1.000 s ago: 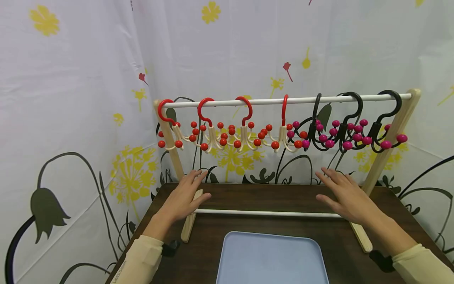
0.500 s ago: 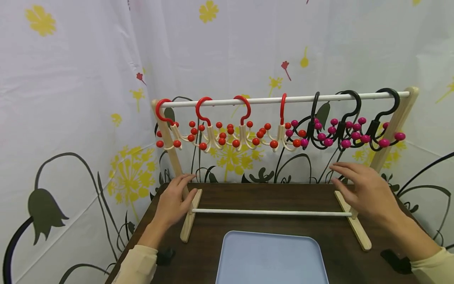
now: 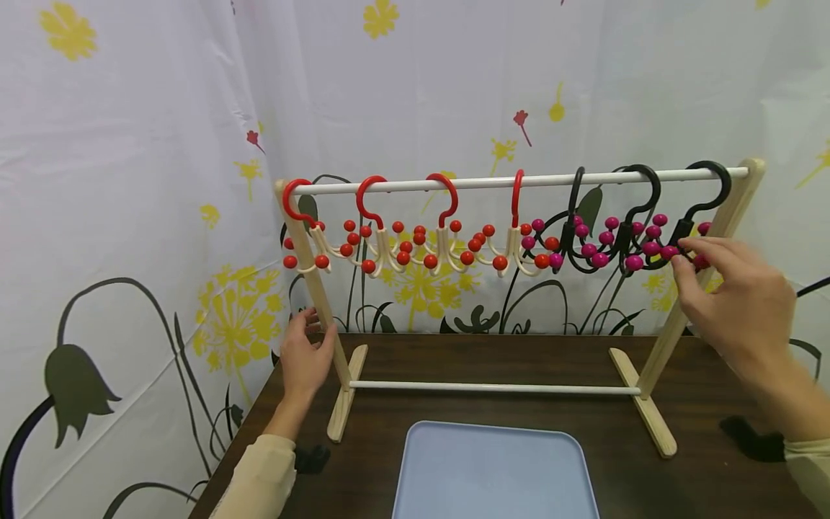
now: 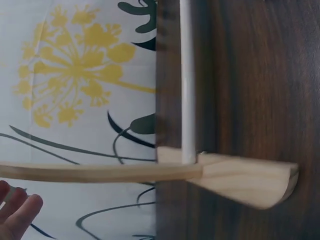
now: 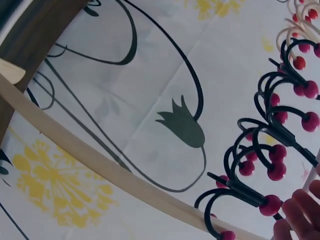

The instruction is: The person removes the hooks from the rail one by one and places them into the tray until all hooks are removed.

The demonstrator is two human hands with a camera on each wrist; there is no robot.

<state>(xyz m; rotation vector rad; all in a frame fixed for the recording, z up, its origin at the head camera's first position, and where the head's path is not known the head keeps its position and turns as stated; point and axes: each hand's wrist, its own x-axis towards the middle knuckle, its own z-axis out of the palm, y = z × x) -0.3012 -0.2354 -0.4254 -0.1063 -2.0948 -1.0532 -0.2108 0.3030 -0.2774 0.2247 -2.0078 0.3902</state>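
Note:
My right hand is raised at the rightmost black multi-prong hanger, its thumb and fingertips overlapping the magenta ball tips in the head view. In the right wrist view, fingers lie right at a magenta ball of that hanger. Two more black hangers hang beside it on the white rail. Farther left hang several red hangers with cream prongs and red balls. My left hand is beside the rack's left wooden post, fingers loosely bent; the left wrist view shows its fingertips just off the post.
A pale blue tray lies on the dark wooden table in front of the rack. The rack's lower white bar joins two wooden feet. A flower-print curtain hangs behind.
My right hand has moved up and right, from above the table to the rightmost black hanger. My left hand has shifted left to the left post, its fingers bending. The hangers look unmoved.

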